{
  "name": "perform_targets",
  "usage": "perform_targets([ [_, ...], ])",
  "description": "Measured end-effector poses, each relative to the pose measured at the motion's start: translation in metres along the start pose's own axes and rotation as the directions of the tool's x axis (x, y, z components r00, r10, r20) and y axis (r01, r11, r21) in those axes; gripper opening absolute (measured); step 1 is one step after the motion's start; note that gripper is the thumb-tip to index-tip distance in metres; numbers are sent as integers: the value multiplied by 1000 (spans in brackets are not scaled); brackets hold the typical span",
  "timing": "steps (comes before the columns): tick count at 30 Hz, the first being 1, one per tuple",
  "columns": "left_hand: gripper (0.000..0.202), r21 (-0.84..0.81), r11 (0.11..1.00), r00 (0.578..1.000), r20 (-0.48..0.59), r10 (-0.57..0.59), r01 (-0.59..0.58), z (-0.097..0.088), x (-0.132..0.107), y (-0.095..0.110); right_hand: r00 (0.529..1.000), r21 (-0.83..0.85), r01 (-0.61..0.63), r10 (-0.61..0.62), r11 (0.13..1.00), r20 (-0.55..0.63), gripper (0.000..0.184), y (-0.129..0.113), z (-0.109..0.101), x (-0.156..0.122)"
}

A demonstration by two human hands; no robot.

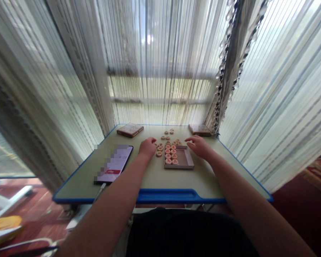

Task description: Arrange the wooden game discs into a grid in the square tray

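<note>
From the head view: extended left hand (149,144) forward, fingers curled just beside loose xiangqi pieces (159,154) on the tabletop (152,178); could not tell whether clamped on one. Extended right hand (197,144) near the far right corner of the shallow box (180,166), thumb and fingertips slightly apart. Had red-lettered xiangqi pieces (168,156) inside, along its left side.

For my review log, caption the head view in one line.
Bare left hand and right hand flank a shallow pale-grey rectangular box partly filled with round, wood-coloured, red-marked pieces.
</note>
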State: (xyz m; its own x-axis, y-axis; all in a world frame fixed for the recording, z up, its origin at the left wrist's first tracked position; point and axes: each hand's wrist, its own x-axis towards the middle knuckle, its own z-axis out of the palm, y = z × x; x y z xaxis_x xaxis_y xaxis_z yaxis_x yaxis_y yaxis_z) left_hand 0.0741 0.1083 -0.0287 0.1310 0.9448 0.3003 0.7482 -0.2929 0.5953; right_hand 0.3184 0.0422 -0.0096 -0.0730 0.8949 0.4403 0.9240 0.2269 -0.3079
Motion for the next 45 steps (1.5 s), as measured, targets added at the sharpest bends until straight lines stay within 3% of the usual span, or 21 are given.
perform_targets([
  [2, 32, 34, 999, 1000, 13, 23, -23, 1, -2, 3, 998, -79, -34, 30, 996, -58, 28, 7, 4, 2],
  [8, 39, 115, 961, 967, 69, 246, -253, 5, -5, 7, 982, -291, -182, 188, 939, -7, 36, 21, 11, 5],
  [17, 54, 147, 945, 948, 176, 267, -293, 2, -10, 11, 936, -187, -353, 348, 917, -57, 36, 26, 2, 3],
  [21, 54, 182, 933, 941, 197, 275, -311, 1, -11, 11, 934, -149, -355, 358, 923, -2, 34, 24, 1, 3],
  [28, 47, 195, 940, 956, 140, 258, -282, 4, -9, 8, 935, -85, -343, 349, 935, 63, 29, 9, -4, 1],
  [34, 49, 189, 939, 956, 116, 270, -288, 3, -10, 8, 932, -41, -358, 360, 933, 47, 29, 7, -5, 1],
  [38, 46, 131, 931, 934, 165, 318, -340, 1, -10, 8, 923, -60, -382, 384, 922, 34, 33, 10, -4, 2],
  [45, 45, 112, 946, 944, 175, 281, -303, 0, -9, 7, 960, -114, -257, 267, 960, 88, 29, 10, -1, 3],
])
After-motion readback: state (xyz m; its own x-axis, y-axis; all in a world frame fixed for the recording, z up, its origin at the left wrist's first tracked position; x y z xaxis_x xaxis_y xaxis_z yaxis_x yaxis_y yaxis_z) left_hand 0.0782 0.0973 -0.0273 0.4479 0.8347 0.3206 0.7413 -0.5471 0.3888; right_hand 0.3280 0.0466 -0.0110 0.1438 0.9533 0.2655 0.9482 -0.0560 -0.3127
